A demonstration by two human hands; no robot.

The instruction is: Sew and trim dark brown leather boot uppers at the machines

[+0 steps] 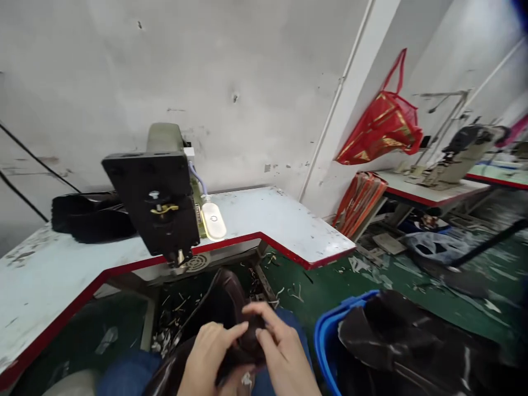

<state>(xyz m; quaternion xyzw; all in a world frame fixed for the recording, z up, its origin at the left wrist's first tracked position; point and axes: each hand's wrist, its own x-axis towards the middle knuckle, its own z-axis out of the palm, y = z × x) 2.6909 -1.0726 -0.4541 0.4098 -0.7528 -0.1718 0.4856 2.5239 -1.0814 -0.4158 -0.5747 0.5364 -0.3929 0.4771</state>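
Observation:
A dark brown leather piece (234, 291) with a black inner side is held over my lap, below the sewing machine. My left hand (209, 352) is closed on its near part, the thumb laid across the top and the other fingers partly hidden beneath. From the right, my right hand (281, 344) grips the same piece between thumb and bent fingers. The thumbs are close together, a short way apart. The lower part of the leather runs down toward the bottom left, partly covered by my hands. What sort of article it is I cannot tell.
Ahead stands a sewing machine (159, 203) with a lit white lamp (213, 221) on a red-edged table (268, 212). Black material (93, 217) lies on its left. To my right, a blue bin (319, 335) holds dark leather pieces (412, 341). Scraps litter the green floor.

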